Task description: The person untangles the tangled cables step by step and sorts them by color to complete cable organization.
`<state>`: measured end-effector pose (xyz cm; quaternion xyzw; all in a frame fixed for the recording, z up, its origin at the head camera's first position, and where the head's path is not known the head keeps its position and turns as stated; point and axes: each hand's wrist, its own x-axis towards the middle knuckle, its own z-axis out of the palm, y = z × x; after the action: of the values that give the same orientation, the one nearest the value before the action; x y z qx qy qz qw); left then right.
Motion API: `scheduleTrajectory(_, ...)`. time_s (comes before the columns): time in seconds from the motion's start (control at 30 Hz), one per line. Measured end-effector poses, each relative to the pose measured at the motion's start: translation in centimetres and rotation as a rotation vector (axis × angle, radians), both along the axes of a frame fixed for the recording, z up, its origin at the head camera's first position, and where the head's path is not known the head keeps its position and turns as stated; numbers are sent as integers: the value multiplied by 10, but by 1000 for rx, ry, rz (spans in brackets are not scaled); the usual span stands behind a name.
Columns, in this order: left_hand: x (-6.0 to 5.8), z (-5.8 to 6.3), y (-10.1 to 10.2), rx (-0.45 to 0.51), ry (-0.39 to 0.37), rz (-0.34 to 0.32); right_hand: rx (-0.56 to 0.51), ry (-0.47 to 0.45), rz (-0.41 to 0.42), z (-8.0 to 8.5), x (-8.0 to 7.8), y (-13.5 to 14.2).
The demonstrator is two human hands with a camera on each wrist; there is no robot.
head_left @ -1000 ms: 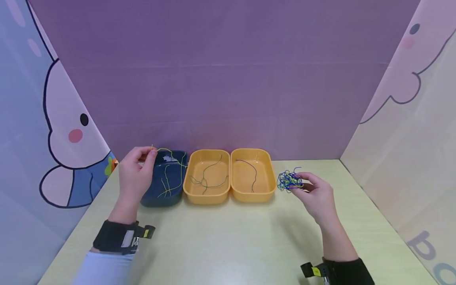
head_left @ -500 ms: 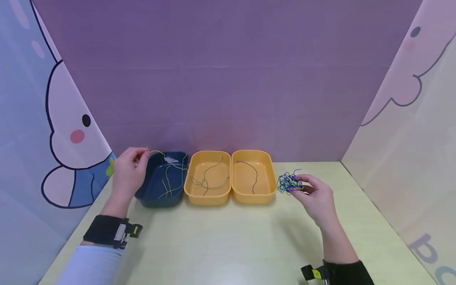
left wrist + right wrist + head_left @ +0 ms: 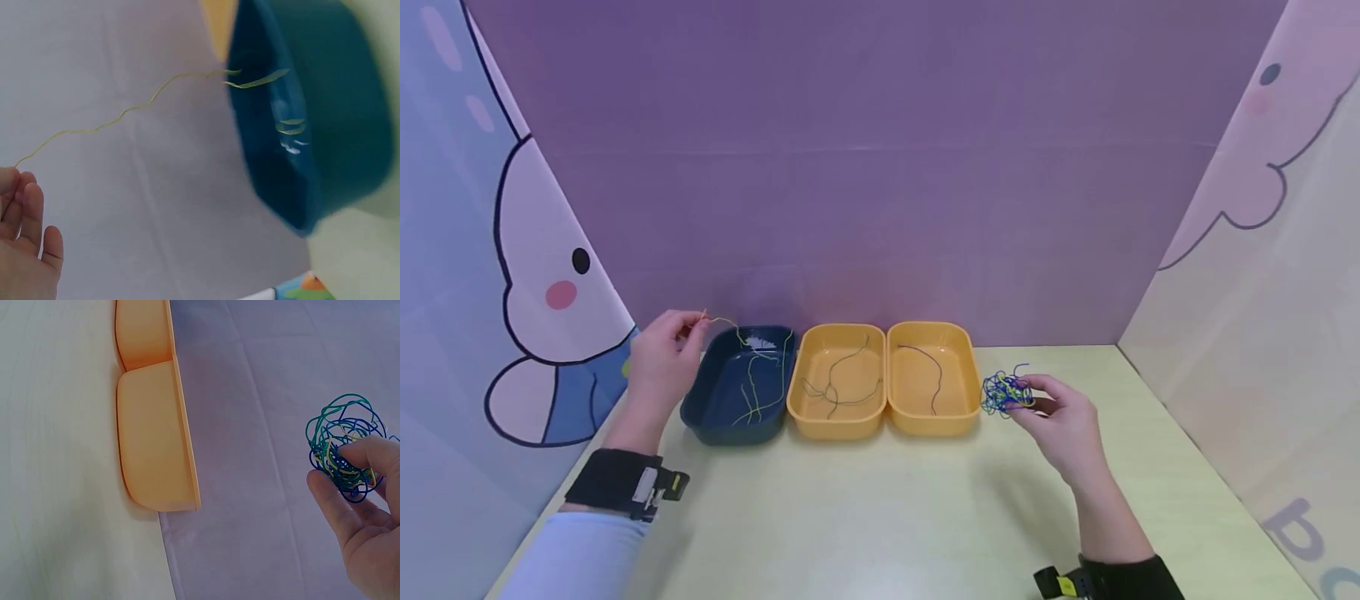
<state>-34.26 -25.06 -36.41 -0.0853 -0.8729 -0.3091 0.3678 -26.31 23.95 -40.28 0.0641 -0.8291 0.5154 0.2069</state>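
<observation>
My left hand pinches one end of a thin yellow wire between thumb and fingertips. From there the wavy wire runs right over the dark blue bin, where several yellow wires lie. At the right, my right hand grips a tangled ball of blue, green and yellow wires above the table. In the right wrist view, thumb and fingers press the wire ball from both sides, with loops sticking out.
A yellow bin with several greenish wires stands beside the blue one. Right of it, another yellow bin holds one dark wire. Behind the table rises a purple backdrop; printed panels flank both sides.
My left hand has moved left, drawing the yellow wire's far end from the middle bin's edge to over the blue bin. My right hand with the wire ball stays nearly still.
</observation>
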Motion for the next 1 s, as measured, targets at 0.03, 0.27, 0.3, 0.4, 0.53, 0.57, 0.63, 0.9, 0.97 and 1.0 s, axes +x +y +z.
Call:
scheduleTrajectory(0.03, -2, -5, -1, -28, -29, -3, 1, -1, -2, 0, 0, 0)
scheduleTrajectory(0.27, -3, -31, -6, -156, -298, -61, 5, -26, 2, -1, 2, -3)
scheduleTrajectory(0.3, -4, -34, -6, -169, -340, -73, 6, -27, 2, -1, 2, -3)
scheduleTrajectory(0.4, -9, -41, -8, -219, -446, -101, 8, -24, -2, 0, 2, -4)
scheduleTrajectory(0.53, -16, -49, -8, -293, -530, -128, 22, -29, -2, -1, 2, -4)
scheduleTrajectory(0.57, -17, -51, -8, -308, -552, -131, 27, -31, -3, -1, 2, -4)
scheduleTrajectory(0.63, -19, -53, -6, -339, -604, -140, 31, -34, -5, -1, 2, -4)
scheduleTrajectory(0.9, -27, -58, 0, -496, -746, -150, 24, -18, 4, -1, 1, -4)
scheduleTrajectory(0.97, -27, -59, 1, -516, -765, -159, 21, -17, 7, -1, 1, -4)
scheduleTrajectory(1.0, -27, -60, 1, -520, -774, -167, 19, -18, 8, -1, 1, -4)
